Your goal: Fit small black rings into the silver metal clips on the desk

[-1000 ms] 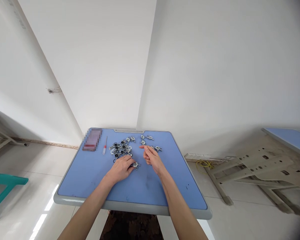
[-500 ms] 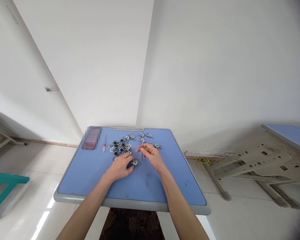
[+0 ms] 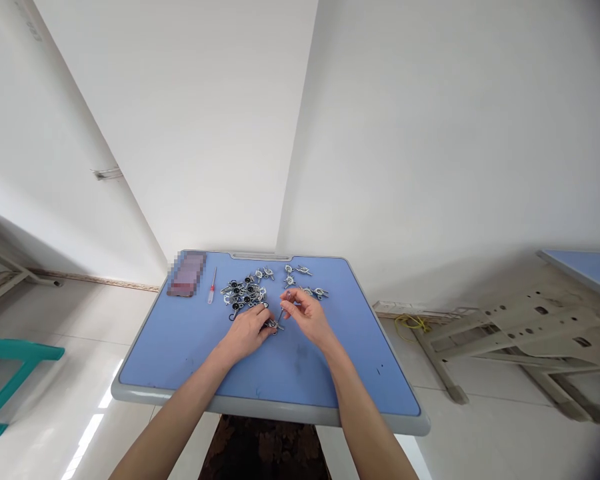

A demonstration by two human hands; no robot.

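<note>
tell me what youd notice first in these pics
A heap of small metal fittings, many with black centres, lies near the far edge of the blue tabletop. Just in front of it, the left hand and right hand meet over one fitting. A red-handled screwdriver lies left of the heap.

Nothing readable anywhere in view. Blocked-out flat object (image 3: 187, 273) at the far left corner of the blue table (image 3: 265, 405): pixelated, no text can be made out. Small red-handled screwdriver (image 3: 212, 290) just right of that object: any marking too small to tell. Metal fittings (image 3: 245, 291) toward the table's far edge: no legible stamps or numbers. Dark specks (image 3: 379, 369) near the table's front right corner: too small to tell whether they are marks or writing.
</note>
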